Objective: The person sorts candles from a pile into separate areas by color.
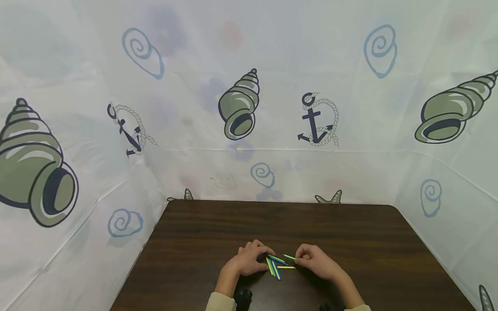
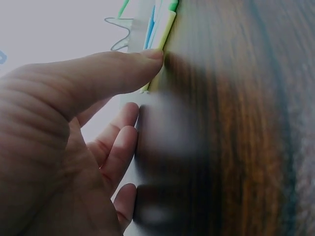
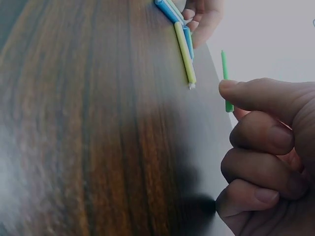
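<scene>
Several thin candles in green, yellow and blue lie on the table (image 1: 350, 233) in a rough arrow-like arrangement. One yellow candle (image 1: 286, 267) points to the right, its white wick end visible in the right wrist view. Between thumb and forefinger my right hand (image 1: 317, 261) pinches a green candle (image 3: 224, 66), raised just right of the others; its remaining fingers are curled in. My left hand (image 1: 249, 260) rests at the left side of the arrangement. Its thumb (image 2: 133, 69) touches a yellow candle (image 2: 168, 30), while the other fingers lie loosely against the tabletop.
Dark wrist straps or camera mounts (image 1: 243, 299) sit below the wrists. A white curtain (image 1: 272, 52) printed with shells and anchors surrounds the dark wooden table at the back and both sides.
</scene>
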The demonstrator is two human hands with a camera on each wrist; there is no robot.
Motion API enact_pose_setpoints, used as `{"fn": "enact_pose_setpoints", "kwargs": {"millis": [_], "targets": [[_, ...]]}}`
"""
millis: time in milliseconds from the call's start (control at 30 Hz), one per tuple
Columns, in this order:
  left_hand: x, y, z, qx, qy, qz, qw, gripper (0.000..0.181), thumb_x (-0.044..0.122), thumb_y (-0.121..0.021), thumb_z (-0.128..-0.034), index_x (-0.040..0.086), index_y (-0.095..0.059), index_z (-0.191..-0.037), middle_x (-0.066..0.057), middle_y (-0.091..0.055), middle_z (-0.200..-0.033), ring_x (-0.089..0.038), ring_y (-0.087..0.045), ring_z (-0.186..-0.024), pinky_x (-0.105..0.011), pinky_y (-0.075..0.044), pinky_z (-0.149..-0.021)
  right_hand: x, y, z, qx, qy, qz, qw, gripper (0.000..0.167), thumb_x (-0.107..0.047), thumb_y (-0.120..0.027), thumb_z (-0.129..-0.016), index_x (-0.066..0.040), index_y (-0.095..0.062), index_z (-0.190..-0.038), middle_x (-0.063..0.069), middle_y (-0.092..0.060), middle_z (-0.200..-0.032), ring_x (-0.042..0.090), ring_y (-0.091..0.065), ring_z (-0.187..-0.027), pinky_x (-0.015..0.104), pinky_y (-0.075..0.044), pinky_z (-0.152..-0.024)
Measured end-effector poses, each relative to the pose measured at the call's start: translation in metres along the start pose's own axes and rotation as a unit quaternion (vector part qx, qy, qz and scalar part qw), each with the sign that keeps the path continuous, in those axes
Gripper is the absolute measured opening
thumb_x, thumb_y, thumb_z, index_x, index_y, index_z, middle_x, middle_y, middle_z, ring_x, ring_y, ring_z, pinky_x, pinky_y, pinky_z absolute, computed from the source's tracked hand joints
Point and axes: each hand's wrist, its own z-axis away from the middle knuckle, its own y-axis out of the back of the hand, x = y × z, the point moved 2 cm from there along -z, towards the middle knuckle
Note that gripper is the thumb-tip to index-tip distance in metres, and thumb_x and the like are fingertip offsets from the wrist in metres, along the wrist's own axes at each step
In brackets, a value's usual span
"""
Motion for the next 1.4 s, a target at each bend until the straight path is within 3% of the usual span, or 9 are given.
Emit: {"fn": "enact_pose_setpoints", "kwargs": {"millis": [200,333,600,833,967,1133,1300,1400], "targets": [[-0.011,-0.004,-0.005,0.009,-0.013,0.001,0.9999,0.035,0.032,-0.076,-0.1023,0.044,-0.069,-0.135,0.002,-0.053,-0.137,-0.021,-0.046,-0.119,-0.050,-0.032,-0.097,0.002,0.005,-0.003,0.020,-0.016,0.013,0.9996,0.016,-0.020,-0.069,-0.107,-0.004,-0.066,-0.107,-0.007,-0.048,-0.067,0.004,-0.039,-0.057,0.023,-0.037,-0.056],[-0.009,-0.001,-0.002,0.001,-0.024,0.001,0.9997,0.035,0.032,-0.073,-0.1039,0.042,-0.068,-0.137,-0.001,-0.053,-0.139,-0.024,-0.047,-0.122,-0.052,-0.034,-0.097,0.004,0.008,-0.006,0.029,-0.021,0.017,0.9992,0.017,-0.022,-0.069,-0.106,-0.005,-0.067,-0.109,-0.006,-0.048,-0.067,0.005,-0.040,-0.057,0.024,-0.037,-0.056],[-0.002,0.004,0.004,-0.002,-0.018,0.007,0.9998,0.035,0.025,-0.074,-0.1031,0.034,-0.071,-0.137,-0.004,-0.054,-0.136,-0.025,-0.046,-0.119,-0.051,-0.032,-0.096,0.004,0.013,-0.016,0.065,-0.043,0.044,0.9960,0.015,-0.022,-0.072,-0.105,-0.006,-0.072,-0.105,-0.006,-0.046,-0.063,0.007,-0.039,-0.055,0.025,-0.037,-0.053],[-0.008,0.001,0.002,-0.013,-0.012,0.005,0.9998,0.038,0.029,-0.075,-0.1025,0.038,-0.069,-0.139,0.000,-0.054,-0.136,-0.023,-0.047,-0.121,-0.052,-0.033,-0.099,0.006,0.017,-0.022,0.107,-0.076,0.053,0.9899,0.013,-0.017,-0.071,-0.104,-0.004,-0.073,-0.103,-0.004,-0.047,-0.066,0.012,-0.041,-0.058,0.028,-0.038,-0.055],[-0.015,-0.005,-0.001,-0.005,-0.008,0.004,0.9999,0.038,0.034,-0.076,-0.1017,0.045,-0.069,-0.137,0.004,-0.054,-0.135,-0.020,-0.047,-0.122,-0.050,-0.033,-0.099,0.008,0.019,-0.027,0.106,-0.071,0.066,0.9897,0.013,-0.015,-0.071,-0.105,-0.003,-0.075,-0.103,-0.004,-0.049,-0.068,0.011,-0.043,-0.060,0.027,-0.039,-0.056],[-0.016,-0.007,-0.003,0.006,-0.017,0.006,0.9998,0.035,0.039,-0.077,-0.1007,0.044,-0.070,-0.135,0.003,-0.055,-0.134,-0.019,-0.047,-0.118,-0.047,-0.032,-0.094,0.008,0.022,-0.034,0.107,-0.055,0.074,0.9900,0.013,-0.014,-0.069,-0.105,-0.002,-0.076,-0.103,-0.001,-0.056,-0.074,0.011,-0.046,-0.063,0.028,-0.041,-0.059],[-0.007,-0.002,-0.001,0.004,-0.011,-0.003,0.9999,0.038,0.036,-0.078,-0.0998,0.040,-0.069,-0.136,0.002,-0.056,-0.134,-0.019,-0.047,-0.116,-0.045,-0.032,-0.092,0.009,0.026,-0.044,0.115,-0.056,0.088,0.9879,0.011,-0.013,-0.068,-0.106,-0.005,-0.076,-0.104,0.003,-0.064,-0.087,0.016,-0.051,-0.073,0.031,-0.043,-0.065],[-0.013,-0.006,-0.005,0.008,-0.010,-0.006,0.9999,0.038,0.037,-0.079,-0.0995,0.044,-0.069,-0.135,0.003,-0.055,-0.134,-0.017,-0.047,-0.116,-0.046,-0.031,-0.093,0.011,0.026,-0.049,0.123,-0.065,0.085,0.9866,0.010,-0.013,-0.069,-0.105,-0.005,-0.076,-0.103,0.004,-0.065,-0.087,0.018,-0.051,-0.073,0.033,-0.044,-0.066]]}}
